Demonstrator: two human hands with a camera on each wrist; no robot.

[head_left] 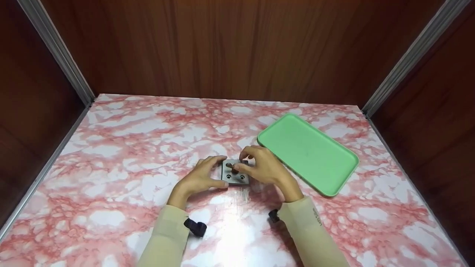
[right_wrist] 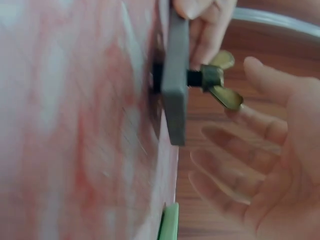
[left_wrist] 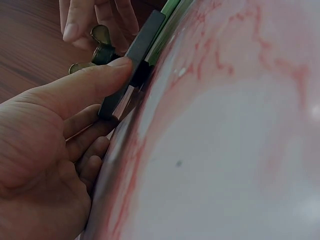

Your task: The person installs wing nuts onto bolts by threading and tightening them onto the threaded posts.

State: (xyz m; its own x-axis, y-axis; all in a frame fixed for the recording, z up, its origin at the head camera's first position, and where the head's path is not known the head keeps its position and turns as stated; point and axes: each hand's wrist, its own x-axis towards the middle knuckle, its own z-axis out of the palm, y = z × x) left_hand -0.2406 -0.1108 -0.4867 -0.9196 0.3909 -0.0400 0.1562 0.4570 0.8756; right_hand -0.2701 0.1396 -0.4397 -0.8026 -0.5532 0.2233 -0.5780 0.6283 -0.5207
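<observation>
A grey metal plate (head_left: 235,180) with several holes stands slightly raised over the table, between the two hands. My left hand (head_left: 199,177) grips it by opposite edges; the thumb presses the near edge in the left wrist view. A brass wing nut (right_wrist: 212,77) sits on a dark bolt (right_wrist: 194,78) through the plate, with a short dark bolt end below. My right hand (head_left: 264,165) reaches over the nut, its fingers spread and lightly bent. In the right wrist view one fingertip meets a wing, while the thumb stays apart from it.
A light green tray (head_left: 308,155) lies to the right of the hands, on the red-and-white marbled table (head_left: 130,126). Dark wood-grain panels (head_left: 222,48) with metal corner posts (head_left: 59,48) enclose the table at the back and sides.
</observation>
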